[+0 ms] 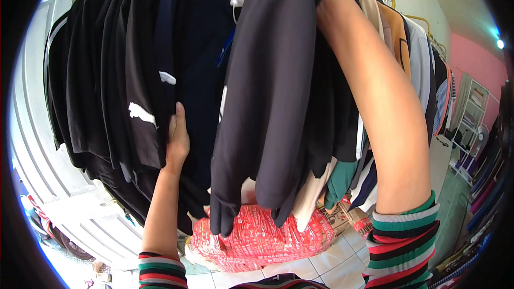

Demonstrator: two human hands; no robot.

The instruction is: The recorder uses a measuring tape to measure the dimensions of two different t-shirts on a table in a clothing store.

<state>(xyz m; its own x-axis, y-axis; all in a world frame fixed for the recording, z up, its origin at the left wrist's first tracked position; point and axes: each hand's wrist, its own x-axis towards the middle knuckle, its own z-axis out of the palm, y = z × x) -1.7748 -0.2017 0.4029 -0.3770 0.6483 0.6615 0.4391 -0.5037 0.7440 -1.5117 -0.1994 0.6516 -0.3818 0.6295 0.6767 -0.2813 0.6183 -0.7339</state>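
Observation:
Dark shirts hang in a row on a rack. My left hand rests between a black sleeve with a white logo and a navy shirt, thumb up; the sleeve hides its other fingers. My right arm reaches up to the top edge, where a dark grey garment hangs in front of the row; the right hand is hidden or out of view. A white hanger part shows beside the grey garment.
Below the clothes lies a bundle wrapped in red printed tape on the tiled floor. A white panelled door stands at the left. More garments hang on gold rails at the right, with a white shelf beyond.

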